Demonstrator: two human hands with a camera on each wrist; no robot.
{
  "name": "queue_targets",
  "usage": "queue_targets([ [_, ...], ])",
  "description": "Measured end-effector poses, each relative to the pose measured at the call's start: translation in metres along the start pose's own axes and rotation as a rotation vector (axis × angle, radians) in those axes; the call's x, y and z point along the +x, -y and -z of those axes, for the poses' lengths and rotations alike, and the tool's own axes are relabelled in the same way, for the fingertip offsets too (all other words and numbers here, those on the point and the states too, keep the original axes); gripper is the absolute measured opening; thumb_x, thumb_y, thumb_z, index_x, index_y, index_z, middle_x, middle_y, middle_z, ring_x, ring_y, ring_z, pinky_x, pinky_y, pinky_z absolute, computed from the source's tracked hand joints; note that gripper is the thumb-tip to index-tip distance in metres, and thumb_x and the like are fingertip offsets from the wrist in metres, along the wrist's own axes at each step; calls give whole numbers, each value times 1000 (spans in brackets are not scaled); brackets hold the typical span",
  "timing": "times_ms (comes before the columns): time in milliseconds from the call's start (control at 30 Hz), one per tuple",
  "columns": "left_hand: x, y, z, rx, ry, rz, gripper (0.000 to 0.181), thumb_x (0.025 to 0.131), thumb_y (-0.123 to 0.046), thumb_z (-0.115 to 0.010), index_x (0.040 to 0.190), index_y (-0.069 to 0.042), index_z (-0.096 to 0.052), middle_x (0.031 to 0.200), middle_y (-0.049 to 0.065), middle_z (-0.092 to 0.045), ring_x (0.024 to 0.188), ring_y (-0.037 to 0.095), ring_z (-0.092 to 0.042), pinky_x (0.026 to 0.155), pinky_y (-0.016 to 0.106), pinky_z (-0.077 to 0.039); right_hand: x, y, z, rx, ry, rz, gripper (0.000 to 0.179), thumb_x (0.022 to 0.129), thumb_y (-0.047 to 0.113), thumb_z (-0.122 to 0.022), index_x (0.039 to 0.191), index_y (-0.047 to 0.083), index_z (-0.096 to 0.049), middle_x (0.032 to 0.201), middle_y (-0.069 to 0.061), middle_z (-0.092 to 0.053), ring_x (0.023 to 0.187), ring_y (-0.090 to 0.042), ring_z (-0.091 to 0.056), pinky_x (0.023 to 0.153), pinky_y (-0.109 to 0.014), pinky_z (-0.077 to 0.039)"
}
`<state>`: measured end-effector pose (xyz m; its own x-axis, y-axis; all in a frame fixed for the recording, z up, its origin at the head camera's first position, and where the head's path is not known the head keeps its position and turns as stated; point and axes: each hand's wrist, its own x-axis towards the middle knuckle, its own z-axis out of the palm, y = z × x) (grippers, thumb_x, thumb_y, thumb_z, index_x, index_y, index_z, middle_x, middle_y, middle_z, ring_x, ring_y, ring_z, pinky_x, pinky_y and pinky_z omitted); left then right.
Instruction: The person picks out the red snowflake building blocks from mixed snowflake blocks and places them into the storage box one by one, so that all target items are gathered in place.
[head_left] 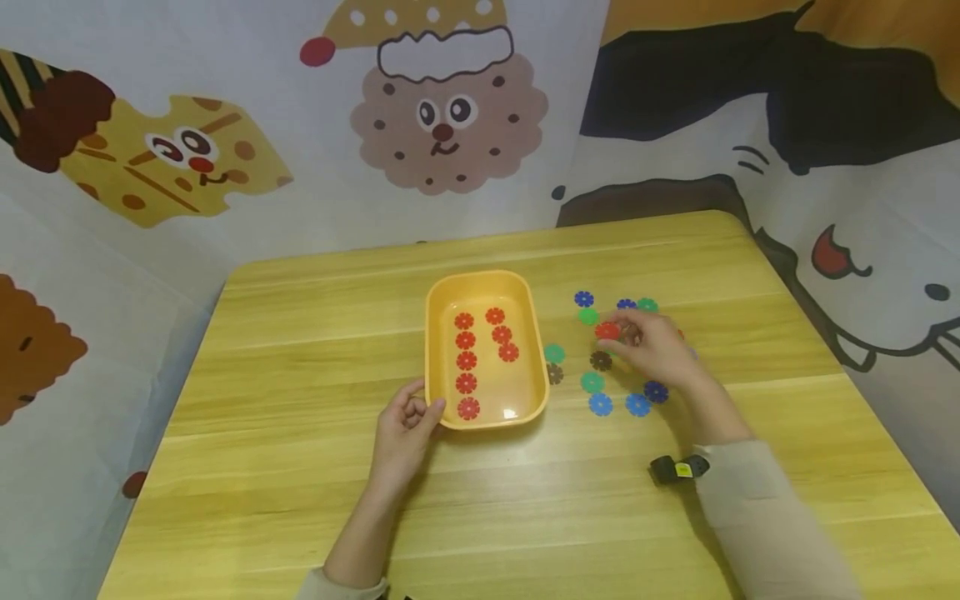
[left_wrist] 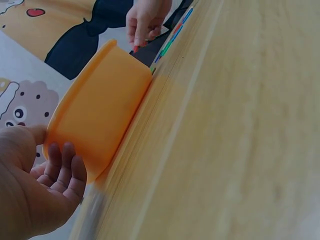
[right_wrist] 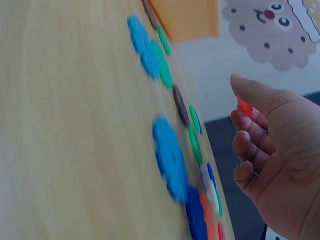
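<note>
A yellow plastic tray [head_left: 487,421] stands on the table, with several red notched discs [head_left: 467,361] in a column on its left and three more red discs [head_left: 502,334] towards the upper right. My left hand [head_left: 405,429] grips the tray's near left corner, thumb over the rim and fingers bent against the outer wall, as the left wrist view shows of the orange-looking tray wall [left_wrist: 100,105]. Above the loose discs, my right hand [head_left: 652,346] pinches a red disc [head_left: 607,331] between thumb and forefinger. In the right wrist view that disc [right_wrist: 245,106] is partly hidden by the thumb.
Right of the tray, loose notched discs lie on the wooden table [head_left: 300,467]: blue [head_left: 601,405], green [head_left: 592,382], brown [head_left: 601,361] and dark blue [head_left: 656,392]. The right hand covers some. A black strap with a yellow label [head_left: 682,470] sits by the right sleeve. Cartoon-printed cloth [head_left: 285,208] hangs behind.
</note>
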<state>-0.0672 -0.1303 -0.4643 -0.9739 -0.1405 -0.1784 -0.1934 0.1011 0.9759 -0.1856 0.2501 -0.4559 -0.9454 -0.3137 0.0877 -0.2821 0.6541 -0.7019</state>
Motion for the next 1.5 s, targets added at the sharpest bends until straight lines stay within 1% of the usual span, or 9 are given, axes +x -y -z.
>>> queue_targets([
  [167,0,-2,0,-7,1,1,40,96,-11,-71,134,-4,-59,82,9,-63,68,13,-59,63,20,-55,7,15,-11,21,0,63,38,89,18,-80,119,-1,-66,85,-5,-65,75,-19,-59,60,-25,-52],
  [333,-1,-1,0,-8,0,10,40,96,-12,-71,133,-5,-59,83,10,-63,69,14,-59,64,20,-55,10,31,-19,69,31,86,37,89,21,-80,119,3,-67,81,-2,-64,72,-19,-58,58,-26,-51],
  [500,0,0,0,-17,3,9,40,96,-12,-71,133,-5,-60,83,10,-62,69,13,-59,64,20,-56,13,44,-27,124,37,99,41,90,24,-79,122,1,-67,83,-2,-63,74,-19,-57,60,-25,-50],
  [767,1,4,0,-14,0,-25,39,96,-10,-71,133,-4,-60,81,7,-62,68,14,-59,63,20,-54,17,68,-40,178,39,146,37,88,21,-82,118,5,-69,82,0,-62,72,-19,-56,58,-26,-50],
  [967,1,5,0,-14,1,-31,39,96,-11,-71,133,-5,-60,80,7,-62,67,13,-59,62,19,-54,21,79,-51,180,61,208,39,87,18,-82,120,2,-68,83,-1,-60,70,-17,-53,57,-25,-46],
  [1167,0,5,0,-19,0,-24,39,96,-11,-71,133,-5,-60,80,7,-62,68,13,-60,64,20,-55,25,91,-60,132,81,254,41,87,22,-82,119,0,-68,88,-6,-63,76,-26,-57,67,-38,-52],
  [1333,0,4,0,-40,-1,-8,40,96,-10,-71,134,-4,-59,81,6,-61,69,13,-60,67,22,-58,28,100,-67,57,95,265,43,86,26,-83,121,4,-69,105,-3,-69,88,-26,-61,78,-42,-55],
  [1400,0,4,0,-35,1,-14,41,96,-11,-71,134,-4,-59,81,6,-62,69,13,-60,66,21,-57,29,102,-70,32,103,273,43,85,25,-84,120,5,-70,110,-3,-70,93,-26,-63,83,-43,-55],
  [1500,0,4,1,-22,0,-24,42,96,-12,-72,135,-5,-59,81,7,-62,68,13,-59,63,19,-55,31,104,-74,-30,131,289,42,85,23,-83,120,5,-70,113,-5,-71,98,-28,-64,96,-48,-48],
])
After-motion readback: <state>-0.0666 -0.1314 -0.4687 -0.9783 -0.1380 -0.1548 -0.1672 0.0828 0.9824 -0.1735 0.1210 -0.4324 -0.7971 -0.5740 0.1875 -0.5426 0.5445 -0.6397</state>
